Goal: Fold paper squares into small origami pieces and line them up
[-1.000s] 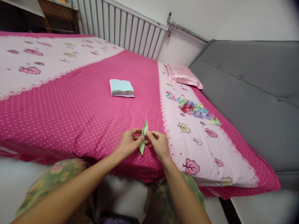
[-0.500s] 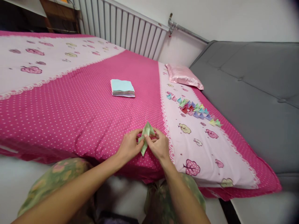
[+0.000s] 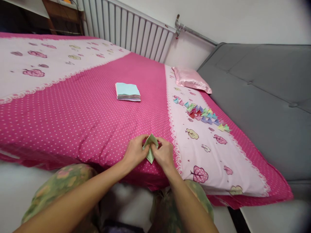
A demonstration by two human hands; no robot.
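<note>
Between my two hands is a folded piece of light green paper, held just above the near edge of the bed. My left hand pinches its left side, with the thumb on the near face. From the right, my right hand grips it, and the thumb presses into the middle fold. The paper's upper part comes to a point, and a narrower tip hangs below the thumbs. My fingers hide part of its far side.
A stack of square paper, pale blue on top, lies on the pink dotted bedspread. Several small folded paper pieces in many colours are grouped at the right. Behind them are a pink pillow and a grey padded headboard.
The paper's top point has come down a little and the sheet looks more closed. My right thumb has pushed deeper into the fold. My left hand has barely moved.
</note>
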